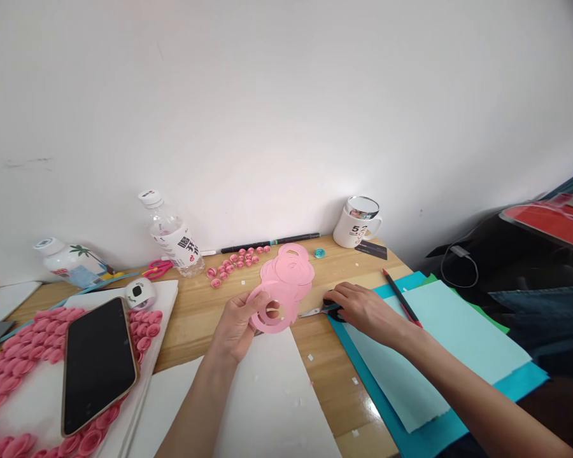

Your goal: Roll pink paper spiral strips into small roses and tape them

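While I watch through the head view, the left hand (239,324) pinches a pink ring (288,309) over the bench (325,356), thumb pressed on the paper beside its hole. Beyond it are more pink cut-outs (293,270); I cannot tell whether they rest on the bench or hang from the same grip. Too hard a pinch could crease or tear the narrow band. The right hand (363,312) lies over the dark handles of the scissors (314,311), though I cannot tell whether its fingers grip them. Their blades point towards the pink paper, so a careless leftward push might nick it. A dragging forearm could shift the blue sheets (410,375) and roll the pencil (402,299).
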Available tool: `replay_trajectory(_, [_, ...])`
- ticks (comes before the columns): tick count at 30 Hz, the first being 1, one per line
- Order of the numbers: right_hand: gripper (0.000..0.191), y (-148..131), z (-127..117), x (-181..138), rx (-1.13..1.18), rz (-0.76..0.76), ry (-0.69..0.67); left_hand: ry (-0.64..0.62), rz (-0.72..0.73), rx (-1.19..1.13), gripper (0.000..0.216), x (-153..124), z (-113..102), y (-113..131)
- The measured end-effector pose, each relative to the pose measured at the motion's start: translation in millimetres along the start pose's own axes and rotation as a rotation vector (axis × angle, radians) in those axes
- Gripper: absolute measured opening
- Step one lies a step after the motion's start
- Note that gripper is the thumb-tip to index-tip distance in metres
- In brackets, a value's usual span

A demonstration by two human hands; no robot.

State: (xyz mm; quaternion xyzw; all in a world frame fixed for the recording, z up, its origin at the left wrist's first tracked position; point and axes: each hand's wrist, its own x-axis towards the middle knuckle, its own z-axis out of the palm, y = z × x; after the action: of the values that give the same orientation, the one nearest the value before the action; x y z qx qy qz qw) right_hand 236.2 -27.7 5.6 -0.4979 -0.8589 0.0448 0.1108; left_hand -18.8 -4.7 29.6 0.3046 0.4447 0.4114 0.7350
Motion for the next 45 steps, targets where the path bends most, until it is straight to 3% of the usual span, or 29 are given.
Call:
replay_trajectory(4, [0.029,10.4,-0.6,-1.2,0.201,0.143,0.038,-0.035,-0.019,-0.045,0.024,-0.9,-0.3,1.6])
replay_trajectory(8, [0.038,4.3,-8.9,1.2,0.8,0.34,0.095,-0.043,-0.026,-0.062,0.025,-2.7,0.6,4.7])
replay_trajectory(10, [0.047,-6.0,-16.0,4.2,1.099,0.372,0.007,-0.063,-0.022,-0.068,0.023,-3.2,0.7,5.9])
replay_trajectory(12, [0.051,-18.4,-23.6,8.0,1.229,0.331,-0.076,-0.08,-0.018,-0.072,0.021,-3.2,0.5,6.1])
replay_trajectory(15, [0.043,-35.2,-32.4,14.0,1.254,0.213,-0.208,-0.095,-0.027,-0.061,0.021,-2.4,-0.3,4.8])
replay_trajectory(19, [0.029,-46.4,-35.1,19.9,1.277,0.171,-0.294,-0.121,-0.022,-0.036,0.018,-1.5,-1.5,3.0])
replay_trajectory(31, [0.038,-47.7,-31.1,25.4,1.244,0.234,-0.371,-0.158,-0.053,-0.071,0.02,-3.9,2.2,3.2])
replay_trajectory(45, [0.037,-46.4,-32.0,28.1,1.22,0.192,-0.449,-0.151,-0.062,-0.066,0.018,-3.9,2.0,2.9])
